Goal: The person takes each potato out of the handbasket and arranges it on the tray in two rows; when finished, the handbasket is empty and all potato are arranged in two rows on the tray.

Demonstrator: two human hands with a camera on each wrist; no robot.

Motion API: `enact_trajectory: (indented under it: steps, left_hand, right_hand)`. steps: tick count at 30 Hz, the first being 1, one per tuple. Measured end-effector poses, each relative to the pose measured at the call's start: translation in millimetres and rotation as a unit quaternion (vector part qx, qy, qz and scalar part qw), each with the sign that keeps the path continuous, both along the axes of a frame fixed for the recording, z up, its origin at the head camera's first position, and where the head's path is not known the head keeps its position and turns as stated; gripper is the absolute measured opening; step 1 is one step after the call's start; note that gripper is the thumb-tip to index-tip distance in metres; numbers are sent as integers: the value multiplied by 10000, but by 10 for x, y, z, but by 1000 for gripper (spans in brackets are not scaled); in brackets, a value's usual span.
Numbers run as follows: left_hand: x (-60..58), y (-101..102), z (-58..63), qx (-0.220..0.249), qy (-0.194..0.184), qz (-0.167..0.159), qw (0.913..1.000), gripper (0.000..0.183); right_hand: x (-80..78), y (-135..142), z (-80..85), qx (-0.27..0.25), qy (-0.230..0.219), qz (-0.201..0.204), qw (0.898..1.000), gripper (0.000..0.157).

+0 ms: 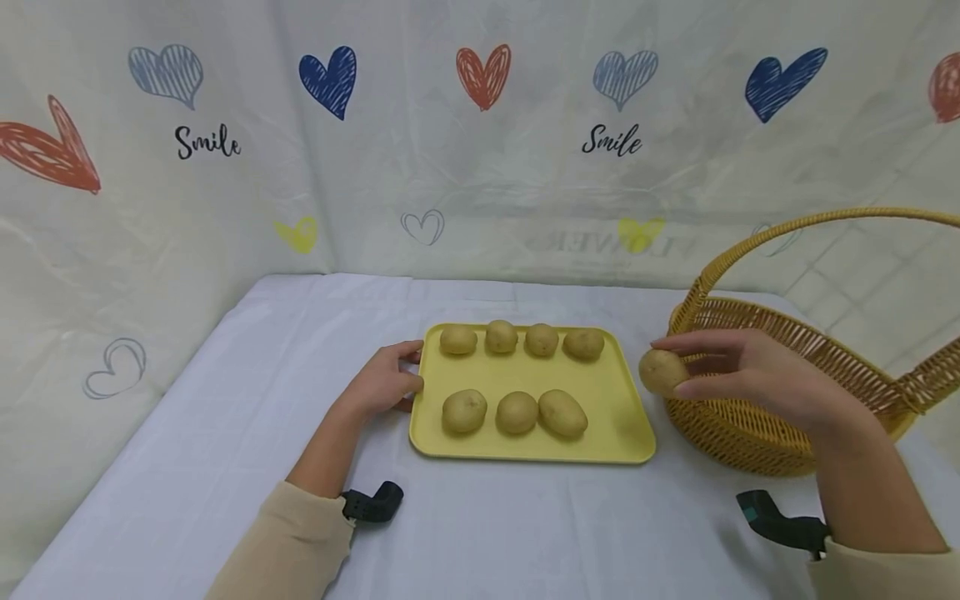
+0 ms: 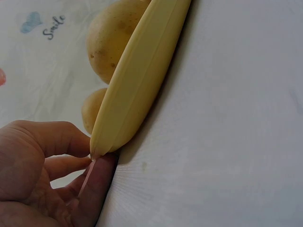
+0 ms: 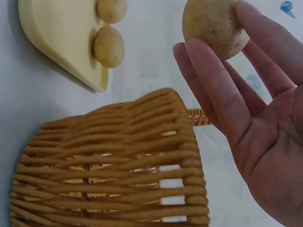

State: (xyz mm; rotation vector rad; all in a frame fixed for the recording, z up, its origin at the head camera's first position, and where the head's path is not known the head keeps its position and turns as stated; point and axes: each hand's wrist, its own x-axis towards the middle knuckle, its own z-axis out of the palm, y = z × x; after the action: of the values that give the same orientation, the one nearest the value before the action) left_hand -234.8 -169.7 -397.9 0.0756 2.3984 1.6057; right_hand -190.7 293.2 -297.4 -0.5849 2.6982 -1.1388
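A yellow rectangular tray (image 1: 525,450) lies on the white cloth with two rows of potatoes. Several sit along its far side, and three, among them a round potato (image 1: 517,412), are nearer its front. My left hand (image 1: 382,381) pinches the tray's left edge; in the left wrist view the thumb is at the rim and a finger goes under it. Between thumb and fingertips, my right hand (image 1: 757,379) holds another potato (image 1: 663,372) in the air, between the tray's right side and the wicker basket (image 1: 738,446). The right wrist view shows this potato (image 3: 213,28) above the basket's rim.
The basket's tall arched handle (image 1: 817,218) rises behind the right hand, and the basket's right part runs out of the head view. A white curtain (image 1: 480,183) printed with hearts hangs behind the table. Each wrist wears a black camera mount (image 1: 373,503).
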Motion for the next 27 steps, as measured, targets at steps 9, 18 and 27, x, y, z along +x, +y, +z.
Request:
enact_trajectory:
  steps: [9,18,27]
  left_hand:
    - [-4,5,2,16,-30,14,10000,82]
    - [-9,1,7,40,-23,12,10000,82]
    - [-12,-1,12,63,-24,28,10000,81]
  right_hand:
    - [-18,-213,-37,176,-15,206,9996,51]
    - [-25,-332,-72,189,-133,481,9986,49]
    - [-79,-467,-179,611,-239,663,9956,49]
